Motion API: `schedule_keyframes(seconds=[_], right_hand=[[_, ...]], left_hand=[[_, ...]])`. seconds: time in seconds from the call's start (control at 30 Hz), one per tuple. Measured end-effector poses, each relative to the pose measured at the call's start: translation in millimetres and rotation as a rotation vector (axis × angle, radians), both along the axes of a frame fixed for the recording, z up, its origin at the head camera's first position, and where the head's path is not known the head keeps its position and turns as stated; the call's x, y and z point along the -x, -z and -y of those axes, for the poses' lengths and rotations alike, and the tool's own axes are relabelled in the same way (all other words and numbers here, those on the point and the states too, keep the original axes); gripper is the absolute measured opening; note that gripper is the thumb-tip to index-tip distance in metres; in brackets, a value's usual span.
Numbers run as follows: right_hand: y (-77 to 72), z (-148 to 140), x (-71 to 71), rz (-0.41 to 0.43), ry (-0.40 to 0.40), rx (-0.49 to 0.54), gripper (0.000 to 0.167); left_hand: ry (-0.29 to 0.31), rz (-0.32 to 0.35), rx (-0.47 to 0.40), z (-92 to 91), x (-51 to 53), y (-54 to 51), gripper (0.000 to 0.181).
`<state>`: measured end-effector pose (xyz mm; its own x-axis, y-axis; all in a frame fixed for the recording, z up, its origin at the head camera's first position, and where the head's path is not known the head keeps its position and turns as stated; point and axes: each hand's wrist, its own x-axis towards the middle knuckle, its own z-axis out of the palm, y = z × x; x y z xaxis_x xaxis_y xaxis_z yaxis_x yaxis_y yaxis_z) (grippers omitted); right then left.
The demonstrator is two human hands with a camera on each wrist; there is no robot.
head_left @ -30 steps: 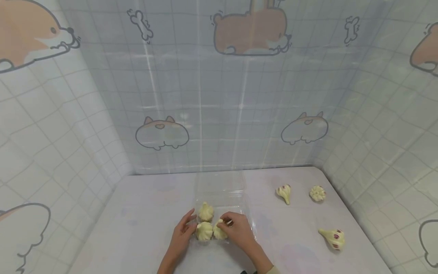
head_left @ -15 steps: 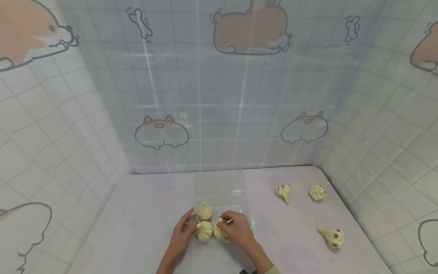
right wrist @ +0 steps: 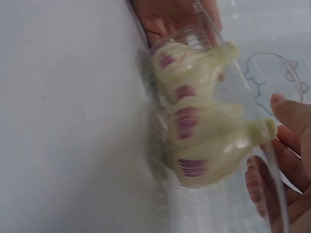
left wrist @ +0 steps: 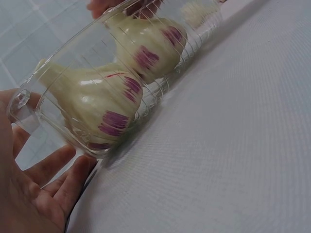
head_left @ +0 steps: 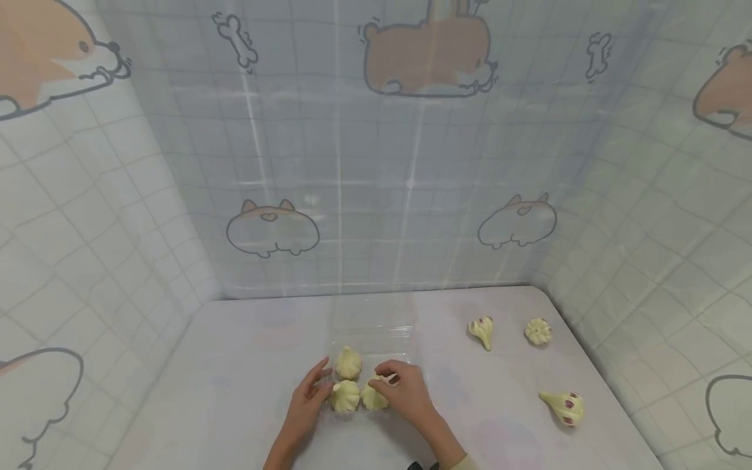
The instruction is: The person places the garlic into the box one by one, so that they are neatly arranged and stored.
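Three pale garlic bulbs stand in a clear plastic box with its lid folded back (head_left: 373, 318): a back-left bulb (head_left: 348, 363), a front-left bulb (head_left: 345, 396) and a front-right bulb (head_left: 374, 395). My left hand (head_left: 305, 403) lies along the box's left side, its fingers loosely extended against the wall. Over the front-right bulb is my right hand (head_left: 405, 395). In the right wrist view, its thumb (right wrist: 290, 110) stands apart from that bulb's stem (right wrist: 267, 130), with the fingers close beside the stem. Purple patches show on the bulbs through the plastic in the wrist views.
Farther right on the pale tabletop (head_left: 247, 372) lie three more bulbs: one near the back (head_left: 482, 331), one at the back right (head_left: 538, 331) and one nearer the front (head_left: 565, 407). Walls patterned with cartoon dogs (head_left: 429, 59) enclose the table.
The whole head view has shifted slightly left. My right thumb and forefinger, earlier close around the stem of the front-right bulb, look slightly farther apart. The left hand keeps its place by the box.
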<state>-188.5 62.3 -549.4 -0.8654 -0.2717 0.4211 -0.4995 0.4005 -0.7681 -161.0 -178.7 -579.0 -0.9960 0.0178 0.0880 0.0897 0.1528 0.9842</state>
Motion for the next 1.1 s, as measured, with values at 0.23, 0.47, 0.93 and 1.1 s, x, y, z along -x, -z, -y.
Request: schedule_keyframes(seconds=[0.23, 0.47, 0.93, 1.1], right_hand=[[-9.8, -19, 5.7, -0.032, 0.091, 0.079, 0.015], [-20.9, -45, 12.8, -0.057, 0.207, 0.151, 0.009], [-15.2, -109, 36.1, -0.176, 0.417, 0.121, 0.005], [-10.1, -128, 40.6, -0.175, 0.468, 0.131, 0.004]], left_hand=[[-0.018, -0.021, 0.014, 0.2, 1.3, 9.3, 0.051], [0.007, -0.018, -0.002, -2.1, -2.7, -3.1, 0.050], [0.004, -0.018, -0.009, -11.4, -15.0, -12.8, 0.049], [0.006, -0.023, -0.002, -11.4, -16.5, -11.2, 0.049]])
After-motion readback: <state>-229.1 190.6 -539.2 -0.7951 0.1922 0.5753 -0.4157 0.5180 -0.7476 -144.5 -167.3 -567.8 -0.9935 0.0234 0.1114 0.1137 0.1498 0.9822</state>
